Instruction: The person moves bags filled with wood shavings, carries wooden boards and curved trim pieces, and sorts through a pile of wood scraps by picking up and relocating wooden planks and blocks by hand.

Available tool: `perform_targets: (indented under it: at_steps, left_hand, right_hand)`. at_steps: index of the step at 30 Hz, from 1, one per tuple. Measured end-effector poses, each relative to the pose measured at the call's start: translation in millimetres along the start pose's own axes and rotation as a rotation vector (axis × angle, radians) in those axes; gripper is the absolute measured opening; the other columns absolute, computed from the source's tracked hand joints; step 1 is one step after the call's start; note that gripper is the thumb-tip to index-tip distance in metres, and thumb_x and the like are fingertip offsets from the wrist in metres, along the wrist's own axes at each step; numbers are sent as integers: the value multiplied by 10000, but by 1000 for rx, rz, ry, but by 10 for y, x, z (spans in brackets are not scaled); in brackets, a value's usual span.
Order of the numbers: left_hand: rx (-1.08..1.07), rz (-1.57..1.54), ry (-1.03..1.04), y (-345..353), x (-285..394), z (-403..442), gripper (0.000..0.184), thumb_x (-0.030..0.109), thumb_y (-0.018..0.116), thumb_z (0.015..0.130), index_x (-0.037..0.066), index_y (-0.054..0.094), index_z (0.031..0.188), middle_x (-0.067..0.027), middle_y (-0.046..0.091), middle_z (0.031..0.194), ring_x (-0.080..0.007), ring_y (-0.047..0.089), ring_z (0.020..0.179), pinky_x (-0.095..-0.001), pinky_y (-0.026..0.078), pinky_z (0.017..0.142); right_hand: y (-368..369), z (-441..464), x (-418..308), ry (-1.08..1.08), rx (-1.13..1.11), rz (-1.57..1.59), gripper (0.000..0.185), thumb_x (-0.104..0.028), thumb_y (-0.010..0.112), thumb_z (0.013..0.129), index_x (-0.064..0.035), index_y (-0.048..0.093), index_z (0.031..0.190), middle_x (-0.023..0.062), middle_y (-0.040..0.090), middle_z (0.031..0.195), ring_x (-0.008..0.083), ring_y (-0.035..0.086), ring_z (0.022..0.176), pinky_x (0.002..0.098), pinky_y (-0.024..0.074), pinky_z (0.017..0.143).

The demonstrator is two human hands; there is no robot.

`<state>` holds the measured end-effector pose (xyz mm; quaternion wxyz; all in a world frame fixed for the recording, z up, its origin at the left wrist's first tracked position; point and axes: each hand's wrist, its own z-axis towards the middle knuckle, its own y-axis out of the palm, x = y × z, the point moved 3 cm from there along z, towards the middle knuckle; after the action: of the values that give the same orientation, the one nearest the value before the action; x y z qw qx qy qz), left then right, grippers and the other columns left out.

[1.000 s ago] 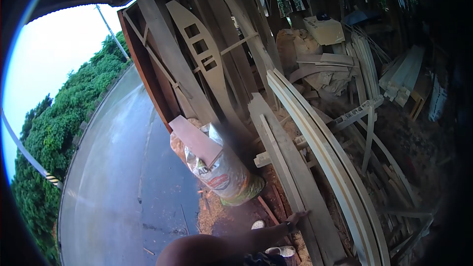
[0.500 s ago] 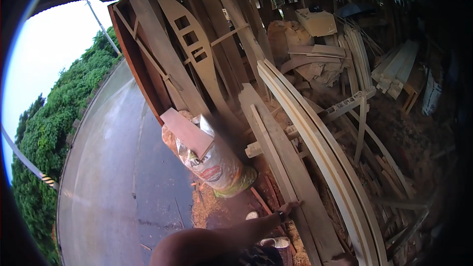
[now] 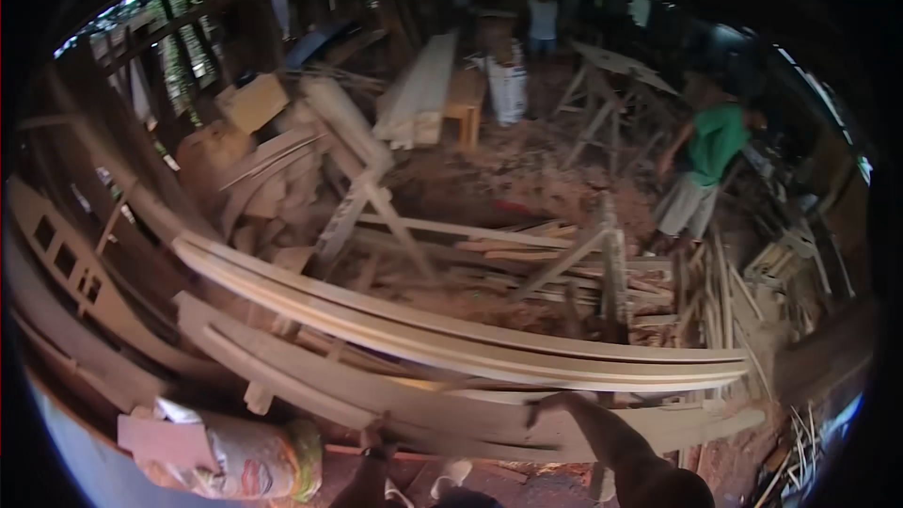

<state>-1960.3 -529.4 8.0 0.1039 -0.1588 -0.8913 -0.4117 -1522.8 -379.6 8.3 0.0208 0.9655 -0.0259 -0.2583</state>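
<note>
A long, weathered wooden plank point(image 3: 442, 419) lies across in front of me, with a narrower strip point(image 3: 282, 381) along its near side. My left hand point(image 3: 373, 435), a dark band on its wrist, is closed at the plank's near edge. Farther right, my right hand point(image 3: 555, 404) arches over the plank with fingers bent down; blur hides whether they touch it. Just beyond runs a bundle of long, curved pale strips point(image 3: 470, 343).
A stuffed sack point(image 3: 254, 461) with a flat board point(image 3: 165, 440) on it stands at lower left. Wooden trestles point(image 3: 616, 273) and scrap wood point(image 3: 527, 240) lie beyond the strips. A person in a green shirt point(image 3: 720, 146) bends at right; another person point(image 3: 543, 23) stands far back.
My view has swung right, from the road toward the workshop inside. The plank now runs crosswise in view. My right hand, barely visible before at the bottom edge, now shows over the plank.
</note>
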Motion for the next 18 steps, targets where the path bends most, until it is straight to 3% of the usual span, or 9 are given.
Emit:
perform_targets:
  at_steps: [1,3,4,7,9,10,12,14,18]
  left_hand:
    - [104,-7,53,-26,-12,28,325,149,602,804,81,633,1120,-109,597,1159,-293,516,1129,-520,376,1001]
    - [262,-7,93,130,18,-85,355,131,605,791,78,612,1143,-98,566,1223,-328,487,1164,-571,322,1028]
    - [305,-1,75,192,21,-143,377,130,613,786,80,599,1160,-97,549,1247,-331,473,1181,-579,309,1034]
    - [343,-29,75,133,9,-165,467,111,629,763,92,550,1223,-93,511,1297,-331,435,1225,-595,292,1040]
    - [221,-85,101,143,22,-245,559,91,646,728,115,510,1269,-85,502,1306,-328,424,1238,-608,295,1027]
    - [248,-133,56,176,31,-324,386,73,625,764,130,596,1145,-36,542,1259,-281,444,1226,-571,304,1042]
    - [307,-94,59,188,41,-497,391,73,633,752,131,587,1136,-32,551,1227,-283,464,1191,-567,334,1019]
    - [253,-61,78,69,46,-621,512,89,680,678,111,553,1173,-49,559,1180,-302,490,1140,-556,359,997]
    - [111,-54,74,74,211,-971,597,107,730,608,88,543,1175,-54,580,1113,-301,520,1087,-507,403,968]
  right_hand:
    - [41,-335,-393,-11,-10,-27,775,-436,721,757,-48,455,1374,87,561,1311,174,418,1256,340,254,1080]
    - [-22,176,107,-171,-10,25,515,-400,682,793,-125,628,1224,45,610,1249,174,508,1177,339,336,1029]
    - [-18,84,9,-177,-11,-42,463,-393,637,828,-140,635,1216,38,617,1240,174,530,1163,358,356,1016]
    - [99,-273,-272,63,139,-162,415,-434,638,821,-272,643,1202,16,625,1232,196,540,1160,344,368,1005]
    - [175,-361,-335,13,185,-157,446,-467,682,778,-231,674,1157,10,658,1165,173,548,1135,326,369,999]
    - [245,-420,-369,-9,209,-149,466,-483,704,756,-211,690,1134,8,674,1131,161,553,1123,317,370,996]
    - [444,-732,-619,7,267,-183,430,-487,686,768,-214,705,1099,27,688,1094,183,594,1066,329,415,949]
    - [672,-865,-691,7,231,-178,405,-475,647,805,-222,691,1118,37,677,1122,209,610,1050,342,431,937]
    - [1051,-790,-592,38,385,-39,508,-553,742,694,-134,739,980,57,710,990,193,642,937,346,486,831]
